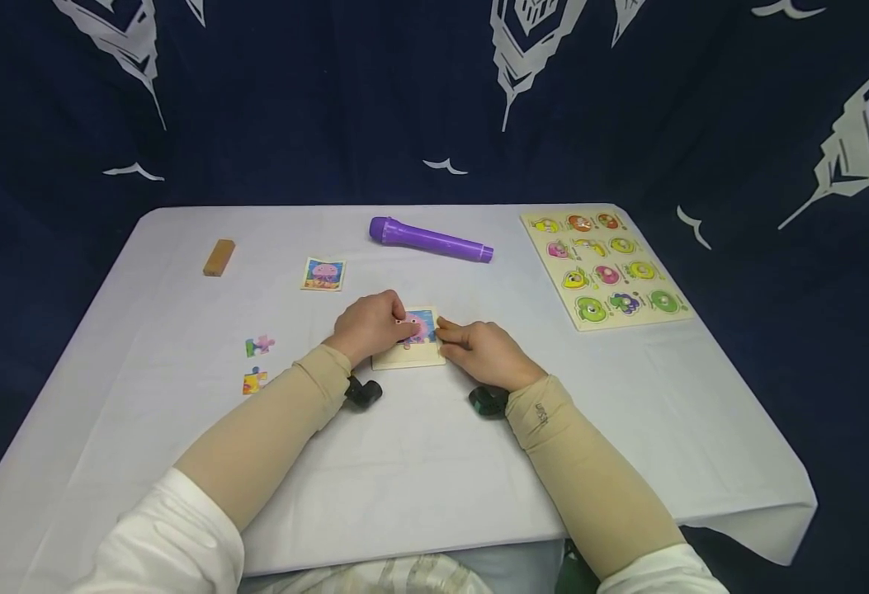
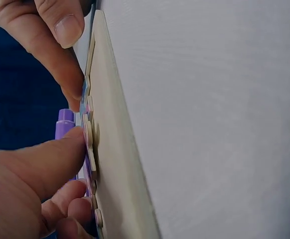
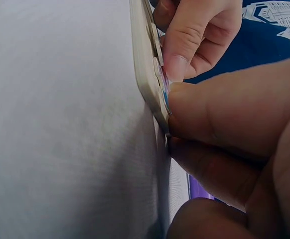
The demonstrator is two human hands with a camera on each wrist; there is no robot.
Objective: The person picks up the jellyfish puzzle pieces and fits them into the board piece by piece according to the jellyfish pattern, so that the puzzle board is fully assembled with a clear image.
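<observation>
A small jigsaw puzzle board (image 1: pixel 410 356) with a pale wooden frame lies mid-table, a pink and blue picture on its far part and bare wood on its near part. My left hand (image 1: pixel 371 327) has its thumb and bent fingers on a pink puzzle piece (image 2: pixel 89 130), which stands slightly proud of the board. At the board's right edge, my right hand (image 1: pixel 489 353) pinches the border between thumb and forefinger. Two loose puzzle pieces, one pink and green (image 1: pixel 259 345) and one yellow and red (image 1: pixel 254 380), lie left of my left forearm.
Beyond the board lie a small picture card (image 1: pixel 323 274) and a purple microphone-shaped stick (image 1: pixel 430 239). A wooden block (image 1: pixel 219 257) is at the far left. A fruit puzzle board (image 1: pixel 605 268) lies at the far right of the white-covered table (image 1: pixel 404 487).
</observation>
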